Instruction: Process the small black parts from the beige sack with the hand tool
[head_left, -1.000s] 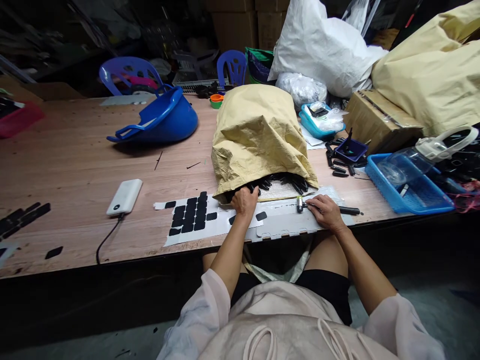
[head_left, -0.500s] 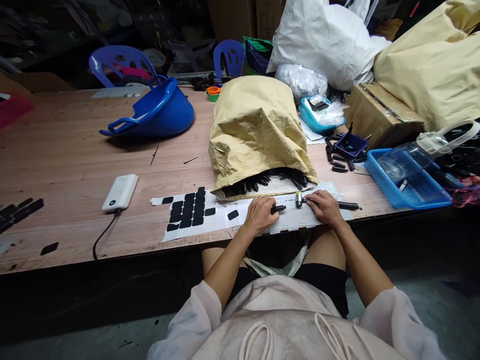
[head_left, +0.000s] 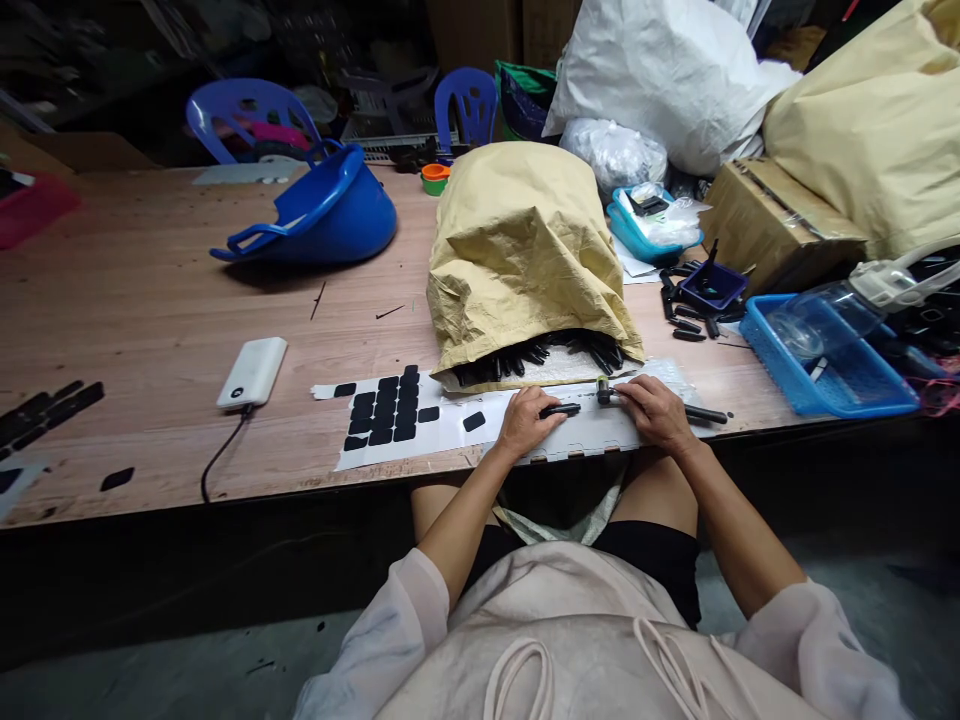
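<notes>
My left hand (head_left: 523,422) is closed on a slim black part (head_left: 560,409), which points right, low over the white sheet (head_left: 461,440). In my right hand (head_left: 656,411) is a small hammer; its head (head_left: 603,391) sits just left of my fingers, and its black handle (head_left: 705,413) sticks out to the right. Head and black part are close but apart. Behind both hands lies a yellow sack (head_left: 529,250), its mouth toward me, with many similar black parts (head_left: 517,360) inside. Black rounded pads (head_left: 384,410) cover the sheet's left part.
A white power bank (head_left: 253,373) with a cable lies left. Farther back is a tipped blue basin (head_left: 322,215). On the right stand a blue basket (head_left: 832,390), a cardboard box (head_left: 780,220) and a small purple tray (head_left: 714,285) among loose black pieces. The table's front edge runs below my hands.
The black part in my left hand has turned and now lies flatter, pointing right. The hammer head has tilted slightly in my right hand. The whole view has shifted a little.
</notes>
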